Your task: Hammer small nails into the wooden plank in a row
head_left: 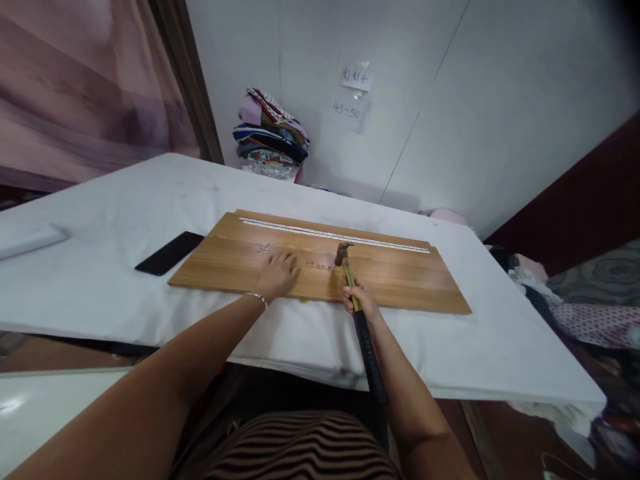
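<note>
My right hand (361, 299) grips a hammer (367, 343) partway up its yellow handle, above the black grip. The rusty hammer head is over the middle of a wooden board (400, 280), close to the right end of a short row of nails (320, 266). Whether the head touches a nail or the board, I cannot tell. My left hand (279, 275) lies flat on the board with its fingers spread, left of that row. A few loose nails (263, 247) lie on the board just beyond it.
Two white strips (335, 236) run along the board's far side. A black phone-like slab (170, 253) lies left of the board on the white-covered table (125, 200). Folded cloths (273, 137) are stacked by the wall. A white object (30, 239) sits at far left.
</note>
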Tool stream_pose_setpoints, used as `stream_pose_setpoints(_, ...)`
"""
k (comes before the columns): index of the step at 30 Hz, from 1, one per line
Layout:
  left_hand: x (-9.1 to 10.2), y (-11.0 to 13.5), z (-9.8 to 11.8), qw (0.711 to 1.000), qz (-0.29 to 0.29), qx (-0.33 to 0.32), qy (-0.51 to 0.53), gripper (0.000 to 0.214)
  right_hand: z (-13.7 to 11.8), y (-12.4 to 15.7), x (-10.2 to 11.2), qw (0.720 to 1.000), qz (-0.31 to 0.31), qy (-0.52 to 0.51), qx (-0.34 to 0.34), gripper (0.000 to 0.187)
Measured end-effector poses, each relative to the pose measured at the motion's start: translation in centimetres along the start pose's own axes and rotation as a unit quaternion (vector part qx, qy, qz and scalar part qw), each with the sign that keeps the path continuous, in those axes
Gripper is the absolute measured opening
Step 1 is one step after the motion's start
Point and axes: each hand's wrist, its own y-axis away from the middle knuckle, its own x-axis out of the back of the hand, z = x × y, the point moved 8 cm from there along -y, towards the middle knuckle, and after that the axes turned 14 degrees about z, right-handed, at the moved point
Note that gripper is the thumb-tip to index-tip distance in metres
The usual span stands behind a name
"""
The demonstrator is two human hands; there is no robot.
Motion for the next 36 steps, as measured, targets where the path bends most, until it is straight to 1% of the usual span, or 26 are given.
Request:
stream_pose_setpoints(5, -0.2, 0.2, 0.1, 1.0, 0.002, -0.014, -0.012, 0.04, 0.2, 0.0, 0.0, 1.0, 0.005, 0.005, 0.002, 0.038)
stream_pose_setpoints(9, -0.2, 0.2, 0.1, 1.0, 0.005, -0.011, -0.009, 0.04, 0.2, -0.1, 0.1, 1.0, 0.013, 0.018, -0.006, 0.037)
stream_pose_setpoints(17, 0.0, 0.2, 0.2, 1.0, -0.006, -0.01, -0.021, 0.041, -0.9, 0.6, -0.8, 0.999, -0.008, 0.034, -0.005, 0.039)
stream_pose_setpoints(22, 0.0, 0.2, 0.3, 1.0, 0.008, -0.013, -0.001, 0.04, -0.7, 0.5, -1.0, 0.999, 0.005, 0.038, -0.01, 0.04)
stream_pose_setpoints(27, -0.1, 0.2, 0.4, 1.0, 0.001, -0.015, -0.01, 0.041, -1.0, 0.6, -1.2, 1.0, -0.001, 0.026, -0.004, 0.038)
stream_pose_setpoints(30, 0.0, 0.2, 0.5, 1.0, -0.001, -0.015, -0.021, 0.041, -1.1, 0.5, -1.0, 1.0, 0.008, 0.022, 0.001, 0.039)
stream_pose_setpoints(33, 0.1, 0.2, 0.4, 1.0, 0.002, -0.014, -0.023, 0.041, -0.6, 0.3, -0.7, 0.999, 0.022, 0.025, -0.01, 0.039)
stream_pose_setpoints(36, 0.1, 0.2, 0.4, 1.0, 0.006, -0.014, -0.018, 0.042, -0.4, 0.2, -0.5, 0.999, 0.022, 0.021, -0.009, 0.038)
